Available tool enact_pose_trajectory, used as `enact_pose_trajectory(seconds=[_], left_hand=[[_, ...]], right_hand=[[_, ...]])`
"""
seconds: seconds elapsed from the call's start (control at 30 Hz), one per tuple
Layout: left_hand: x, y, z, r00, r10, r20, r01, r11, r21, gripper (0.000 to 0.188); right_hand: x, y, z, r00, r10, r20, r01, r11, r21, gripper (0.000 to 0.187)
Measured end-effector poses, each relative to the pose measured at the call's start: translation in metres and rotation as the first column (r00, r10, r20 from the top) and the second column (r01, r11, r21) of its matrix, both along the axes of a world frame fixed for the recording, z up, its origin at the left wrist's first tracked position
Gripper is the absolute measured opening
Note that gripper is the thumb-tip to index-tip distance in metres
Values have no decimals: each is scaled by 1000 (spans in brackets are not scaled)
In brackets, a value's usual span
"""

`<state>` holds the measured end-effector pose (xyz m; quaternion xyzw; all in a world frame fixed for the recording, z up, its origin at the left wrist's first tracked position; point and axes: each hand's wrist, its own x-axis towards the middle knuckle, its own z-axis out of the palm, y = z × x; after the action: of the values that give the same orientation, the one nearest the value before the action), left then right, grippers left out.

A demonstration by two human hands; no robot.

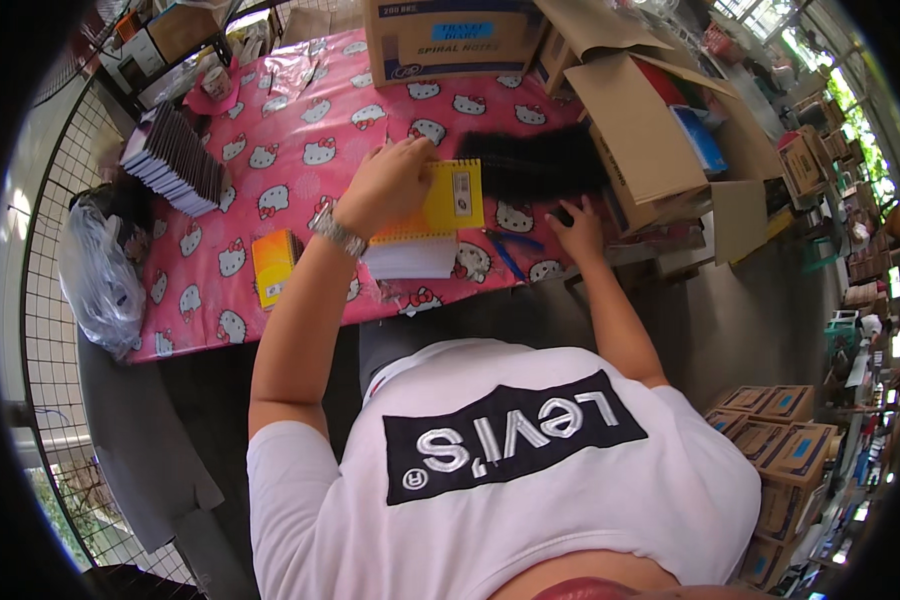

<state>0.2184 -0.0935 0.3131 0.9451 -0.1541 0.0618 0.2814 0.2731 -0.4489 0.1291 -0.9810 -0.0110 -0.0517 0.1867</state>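
Observation:
My left hand is closed on the edge of a yellow spiral notebook with a barcode label. That notebook is held above a stack of white-paged notepads with yellow coil binding along the top. My right hand is at the table's right side, its fingers apart beside a heap of thin black strands, likely binding coils. A small dark patch shows between thumb and forefinger; I cannot make out what it is. Blue-handled pliers lie between my hands. A yellow-orange notebook lies left of my left forearm.
Dark notebooks are stacked at the far left, above a clear plastic bag. A closed carton stands at the back. An opened carton fills the right side. More cartons are piled on the floor at right.

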Motion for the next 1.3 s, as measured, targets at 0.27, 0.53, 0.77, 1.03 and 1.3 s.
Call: enact_pose_trajectory(seconds=[0.27, 0.53, 0.77, 1.03, 1.3], left_hand=[[-52, 0, 34, 972, -74, 223, 25, 977, 213, 21], [-59, -12, 4, 895, 178, 410, -193, 981, -4, 34], [-56, -5, 10, 923, 163, 350, -138, 986, -95, 30], [-58, 12, 7, 923, 229, 309, -167, 963, -214, 26], [-58, 21, 10, 971, 213, 108, -170, 935, -312, 23]], right_hand=[[13, 92, 129, 816, 565, 119, -240, 144, 960, 53], [25, 135, 194, 185, 952, 243, -261, -190, 946, 65], [24, 149, 220, 280, 956, -91, -481, 222, 848, 50], [38, 159, 218, 228, 970, -88, -461, 187, 867, 44], [39, 171, 216, 39, 979, 202, -197, -191, 962, 45]])
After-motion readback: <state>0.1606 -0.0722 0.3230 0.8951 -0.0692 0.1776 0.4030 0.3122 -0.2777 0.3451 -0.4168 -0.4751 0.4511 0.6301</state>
